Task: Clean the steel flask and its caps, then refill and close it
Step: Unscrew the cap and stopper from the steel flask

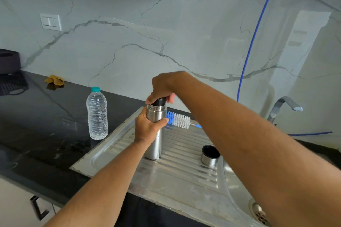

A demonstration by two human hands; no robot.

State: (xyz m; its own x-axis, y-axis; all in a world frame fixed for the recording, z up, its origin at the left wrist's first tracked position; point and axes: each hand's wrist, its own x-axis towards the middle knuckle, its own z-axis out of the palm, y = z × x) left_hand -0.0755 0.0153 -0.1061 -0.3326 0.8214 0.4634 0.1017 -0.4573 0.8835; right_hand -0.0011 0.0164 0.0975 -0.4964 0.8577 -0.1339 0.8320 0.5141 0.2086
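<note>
Two hands on upright cylindrical steel flask (156, 134), standing on ribbed steel drainboard (184, 171): left hand (147, 127) wraps body; right hand (162, 88) above, fingers curled round black inner stopper (158, 101) atop neck, axis vertical; steel outer cap (210, 155) right; blue-white bottle brush (179, 118) beyond

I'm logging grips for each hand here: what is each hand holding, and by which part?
The left hand grips the steel flask around its upper body. The right hand grips the black inner cap at the flask's mouth.
</note>
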